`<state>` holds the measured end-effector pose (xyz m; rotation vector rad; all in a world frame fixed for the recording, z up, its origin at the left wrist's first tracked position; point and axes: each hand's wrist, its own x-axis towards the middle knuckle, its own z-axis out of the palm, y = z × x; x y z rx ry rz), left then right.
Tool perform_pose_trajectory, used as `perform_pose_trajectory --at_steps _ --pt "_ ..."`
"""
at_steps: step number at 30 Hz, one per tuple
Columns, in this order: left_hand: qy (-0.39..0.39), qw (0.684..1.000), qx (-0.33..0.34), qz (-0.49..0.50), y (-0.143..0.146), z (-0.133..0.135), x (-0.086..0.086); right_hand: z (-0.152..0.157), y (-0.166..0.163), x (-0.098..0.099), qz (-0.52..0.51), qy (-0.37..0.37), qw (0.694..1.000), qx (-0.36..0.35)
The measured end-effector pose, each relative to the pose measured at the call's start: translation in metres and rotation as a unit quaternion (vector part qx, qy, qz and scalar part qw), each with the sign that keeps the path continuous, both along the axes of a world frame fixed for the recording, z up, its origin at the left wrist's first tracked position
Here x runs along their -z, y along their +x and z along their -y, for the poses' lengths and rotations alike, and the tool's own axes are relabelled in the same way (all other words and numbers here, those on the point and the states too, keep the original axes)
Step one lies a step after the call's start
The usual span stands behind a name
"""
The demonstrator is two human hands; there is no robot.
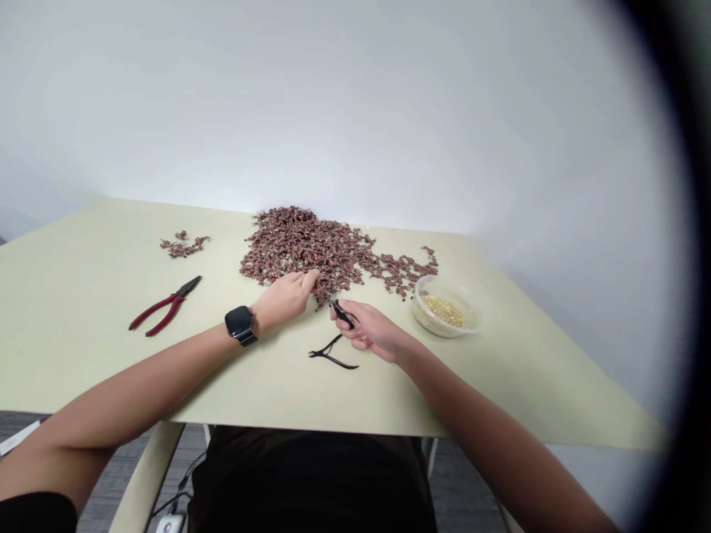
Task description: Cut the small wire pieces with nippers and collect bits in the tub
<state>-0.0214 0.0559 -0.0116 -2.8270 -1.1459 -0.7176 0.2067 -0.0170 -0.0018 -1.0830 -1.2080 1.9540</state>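
Observation:
A big heap of small brown-red pieces (311, 248) lies at the far middle of the pale table (83, 296). My left hand (289, 296), with a black smartwatch (241, 325) on its wrist, reaches into the heap's near edge with its fingers pinched on a piece. My right hand (366, 329) is closed round a small black-handled tool (341, 311) whose tip points at the heap, close to my left fingers.
Red-handled pliers (165, 305) lie to the left. A small black plier-like tool (332, 354) lies near my right hand. A clear bowl of tiny golden bits (445, 307) stands at the right. A small cluster of brown pieces (183, 244) lies far left. A white wall is behind.

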Motion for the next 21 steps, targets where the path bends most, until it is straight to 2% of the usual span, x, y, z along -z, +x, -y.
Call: perform_pose_trajectory --at_steps 2,4,7,9,11,13,21 --pt "-0.077 0.994 0.006 0.071 0.002 0.003 -0.003 0.000 0.000 0.001 0.026 0.033 0.999 0.010" --pt "-0.220 0.958 0.045 0.180 0.006 0.007 -0.005 -0.001 0.000 0.004 0.089 0.113 0.989 0.041" --pt "-0.440 0.830 0.128 0.319 0.012 0.010 -0.003 -0.002 0.001 0.009 0.212 0.291 0.927 0.103" --pt "-0.516 0.762 0.152 0.362 0.014 0.010 0.000 -0.003 0.001 0.010 0.266 0.369 0.883 0.120" --pt "-0.545 0.732 0.158 0.378 0.015 0.010 0.002 -0.002 0.001 0.011 0.296 0.398 0.861 0.116" --pt "-0.556 0.717 0.163 0.387 0.014 0.010 0.004 0.000 0.001 0.009 0.307 0.414 0.850 0.106" --pt "-0.590 0.683 0.189 0.387 0.012 0.010 0.006 0.001 0.000 0.007 0.305 0.440 0.839 0.095"
